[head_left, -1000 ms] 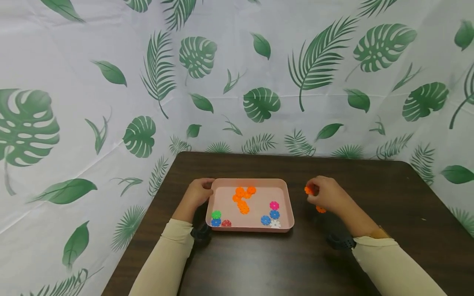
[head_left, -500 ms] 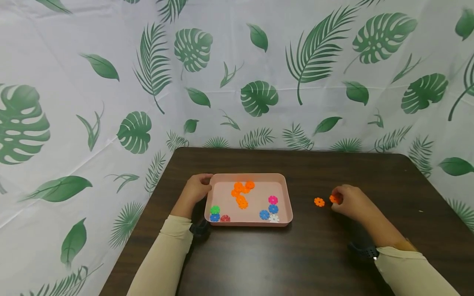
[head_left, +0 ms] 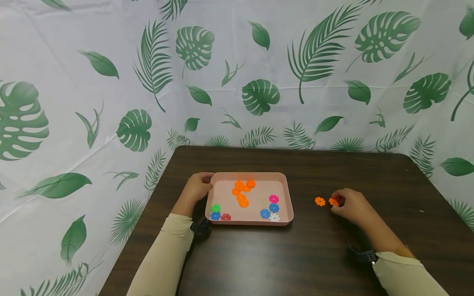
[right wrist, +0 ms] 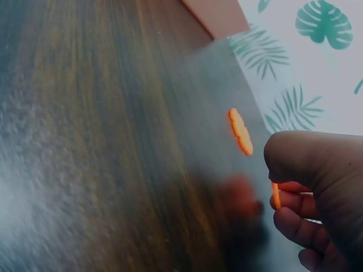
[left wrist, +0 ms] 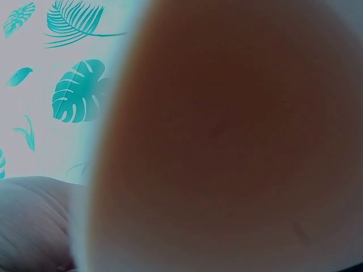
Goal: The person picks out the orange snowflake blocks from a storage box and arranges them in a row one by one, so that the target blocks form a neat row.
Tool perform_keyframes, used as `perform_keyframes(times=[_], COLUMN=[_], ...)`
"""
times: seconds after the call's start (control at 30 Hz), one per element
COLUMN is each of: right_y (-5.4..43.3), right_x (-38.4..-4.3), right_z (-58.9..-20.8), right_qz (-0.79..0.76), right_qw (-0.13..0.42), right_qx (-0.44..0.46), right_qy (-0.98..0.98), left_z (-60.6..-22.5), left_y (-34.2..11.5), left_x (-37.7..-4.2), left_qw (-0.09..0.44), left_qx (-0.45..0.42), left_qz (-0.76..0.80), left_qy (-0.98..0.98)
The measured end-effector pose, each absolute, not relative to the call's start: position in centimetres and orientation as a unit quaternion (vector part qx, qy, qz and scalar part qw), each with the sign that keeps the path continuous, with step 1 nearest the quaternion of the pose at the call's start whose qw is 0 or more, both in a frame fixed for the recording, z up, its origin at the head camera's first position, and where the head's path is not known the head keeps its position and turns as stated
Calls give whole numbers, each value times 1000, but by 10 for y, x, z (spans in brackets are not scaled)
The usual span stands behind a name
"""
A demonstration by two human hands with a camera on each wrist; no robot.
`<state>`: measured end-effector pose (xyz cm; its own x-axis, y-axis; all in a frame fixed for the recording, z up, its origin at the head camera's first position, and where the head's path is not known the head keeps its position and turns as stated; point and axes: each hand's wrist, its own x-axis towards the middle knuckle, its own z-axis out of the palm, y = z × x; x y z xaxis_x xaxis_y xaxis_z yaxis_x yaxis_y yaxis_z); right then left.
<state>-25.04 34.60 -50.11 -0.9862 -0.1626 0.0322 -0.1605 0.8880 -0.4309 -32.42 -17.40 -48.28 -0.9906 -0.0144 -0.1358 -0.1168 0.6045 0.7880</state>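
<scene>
A pink tray point(head_left: 259, 222) lies on the dark table, its left edge gripped near the far corner by my left hand point(head_left: 195, 189). Most of the left wrist view is filled by a blurred close surface. To the tray's right, my right hand point(head_left: 349, 204) pinches an orange flower-shaped disc point(head_left: 333, 202) between thumb and fingers, close over the tabletop. The right wrist view shows that pinched disc point(right wrist: 276, 195) edge-on. Just left of it, another orange flower disc point(head_left: 320, 201) lies flat on the table.
Inside the tray, several orange discs point(head_left: 242, 198) cluster in the upper middle. Green point(head_left: 216, 208), blue and red discs sit at its near left. Pink point(head_left: 273, 199), blue and white ones are at the near right. A leaf-patterned cloth point(head_left: 229, 53) hangs behind the table.
My right hand has moved right with the orange disc, from left of the loose disc to its right side, then dipped slightly. The left hand stays at the tray; the head view shifted slightly.
</scene>
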Motion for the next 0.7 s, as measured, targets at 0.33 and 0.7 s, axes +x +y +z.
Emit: perform_keyframes(times=[0.33, 0.7], right_y=[345, 336], right_x=[-247, -248], right_z=[-509, -509], right_qz=[-273, -231], right_qw=[-15, -38], right_qx=[-60, -88], right_qy=[960, 968], left_z=[-484, -483], left_y=[-172, -171], left_x=[-322, -324], left_qw=[55, 54], left_qx=[-37, -40], left_qz=[438, 436], left_qy=[896, 897])
